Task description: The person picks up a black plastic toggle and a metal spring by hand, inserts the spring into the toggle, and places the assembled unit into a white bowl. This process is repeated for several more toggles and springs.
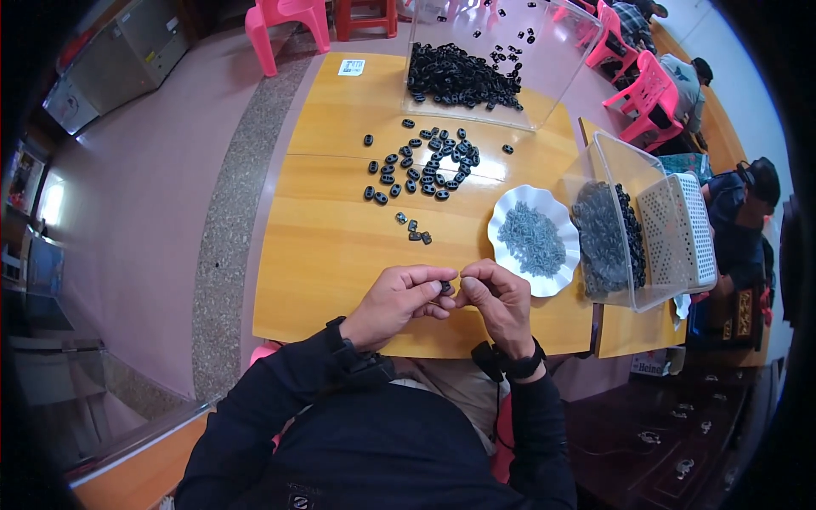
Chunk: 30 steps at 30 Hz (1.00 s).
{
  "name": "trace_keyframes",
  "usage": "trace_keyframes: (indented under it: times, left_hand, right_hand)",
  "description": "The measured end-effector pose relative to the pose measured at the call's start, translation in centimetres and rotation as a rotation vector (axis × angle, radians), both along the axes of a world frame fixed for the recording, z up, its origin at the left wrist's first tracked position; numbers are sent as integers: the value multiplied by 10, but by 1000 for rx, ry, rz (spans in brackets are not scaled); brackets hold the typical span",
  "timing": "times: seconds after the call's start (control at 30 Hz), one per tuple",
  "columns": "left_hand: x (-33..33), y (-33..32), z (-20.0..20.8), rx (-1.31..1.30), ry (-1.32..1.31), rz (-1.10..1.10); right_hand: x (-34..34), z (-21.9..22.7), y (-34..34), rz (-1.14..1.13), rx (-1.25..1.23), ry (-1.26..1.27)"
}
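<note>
Pinched between the thumb and fingers of my left hand is a small black two-hole plastic piece. My right hand is closed in a fingertip pinch right beside it; whatever those fingers hold is too small or hidden to make out. Both hands are over the near edge of the wooden table. Beyond them lie a few separate dark pieces, and farther off many loose black two-hole pieces are scattered. A white scalloped dish with small grey slender parts stands just beyond my right hand.
A clear box with a heap of black pieces stands at the table's far side. To the right are another clear box of dark pieces and a white perforated basket. Pink chairs and other people are at the right.
</note>
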<state>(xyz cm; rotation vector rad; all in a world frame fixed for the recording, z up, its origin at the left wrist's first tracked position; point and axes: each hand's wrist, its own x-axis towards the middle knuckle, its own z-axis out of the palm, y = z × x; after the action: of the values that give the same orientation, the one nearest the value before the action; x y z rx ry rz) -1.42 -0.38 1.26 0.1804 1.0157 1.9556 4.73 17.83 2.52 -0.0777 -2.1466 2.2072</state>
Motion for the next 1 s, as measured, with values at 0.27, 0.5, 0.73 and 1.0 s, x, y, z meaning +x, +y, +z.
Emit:
trace_keyframes:
  times: [0.27, 0.5, 0.73, 1.0]
  left_hand:
    - [-1, 0, 2, -45, -14, 44]
    - [-2, 0, 0, -70, -71, 135]
    - [0, 1, -2, -100, -87, 148]
    - [-1, 0, 1, -116, -93, 139]
  right_hand:
    - [1, -8, 2, 21, -11, -34]
    - [1, -11, 2, 22, 16, -48]
    - [1, -15, -1, 20, 27, -58]
    - [2, -17, -1, 23, 91, -91]
